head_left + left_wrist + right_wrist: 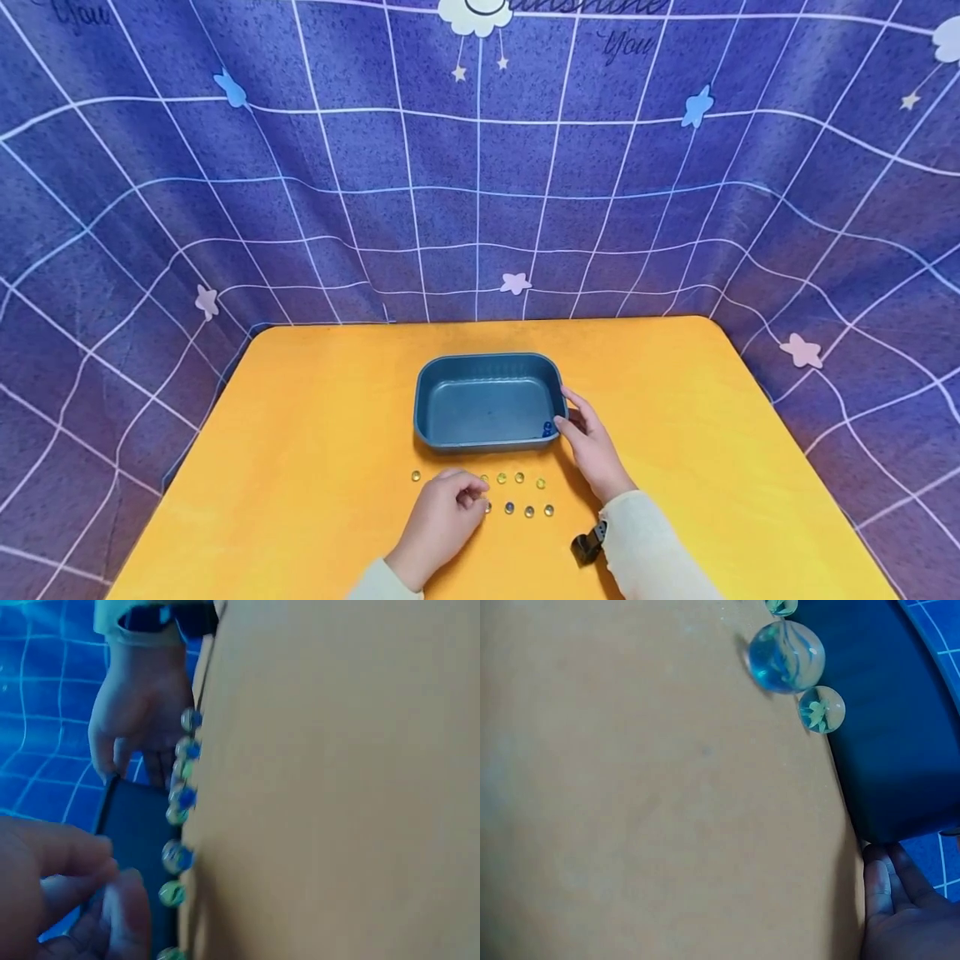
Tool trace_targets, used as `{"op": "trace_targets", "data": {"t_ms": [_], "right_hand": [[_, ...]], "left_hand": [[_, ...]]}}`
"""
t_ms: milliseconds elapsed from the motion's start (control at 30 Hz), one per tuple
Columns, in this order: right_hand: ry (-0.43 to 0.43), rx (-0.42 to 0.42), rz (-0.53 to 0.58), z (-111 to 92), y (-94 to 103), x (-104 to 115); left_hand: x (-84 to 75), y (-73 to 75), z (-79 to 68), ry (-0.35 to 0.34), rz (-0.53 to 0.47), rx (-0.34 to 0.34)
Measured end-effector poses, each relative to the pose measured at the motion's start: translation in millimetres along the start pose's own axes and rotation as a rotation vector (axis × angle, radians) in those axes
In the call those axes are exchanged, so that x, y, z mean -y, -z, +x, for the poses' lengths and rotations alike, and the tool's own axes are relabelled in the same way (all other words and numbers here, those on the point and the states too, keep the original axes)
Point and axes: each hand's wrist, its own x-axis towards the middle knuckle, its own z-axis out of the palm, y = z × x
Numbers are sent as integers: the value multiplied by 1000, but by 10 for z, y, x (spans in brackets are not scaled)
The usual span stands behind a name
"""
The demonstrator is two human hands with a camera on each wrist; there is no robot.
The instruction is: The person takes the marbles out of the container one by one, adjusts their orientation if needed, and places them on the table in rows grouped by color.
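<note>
A teal plastic bin (487,446) sits on the yellow table. My right hand (596,454) holds its right end, thumb over the rim and the other fingers along the outer wall; in the right wrist view its fingers (881,889) meet the bin's end. Small blue marbles (547,429) lie in the bin's front right corner. In front of the bin, several glass marbles (520,477) stand in two rough rows. My left hand (450,508) is loosely curled beside the left end of these rows, fingertips close to a marble (488,507); in the left wrist view no marble shows between thumb and fingers.
One lone marble (416,476) lies left of the left hand. A black device (587,546) is strapped at the right wrist. A blue patterned curtain (480,208) hangs behind and beside the yellow table (315,400).
</note>
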Motion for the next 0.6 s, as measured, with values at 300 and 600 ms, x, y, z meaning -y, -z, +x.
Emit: {"op": "trace_targets", "data": {"t_ms": [300, 600], "right_hand": [[-2, -2, -10, 4, 13, 4], [5, -8, -14, -1, 6, 10]], "left_hand": [[-249, 82, 247, -62, -40, -52], [-423, -20, 573, -278, -84, -34]]}}
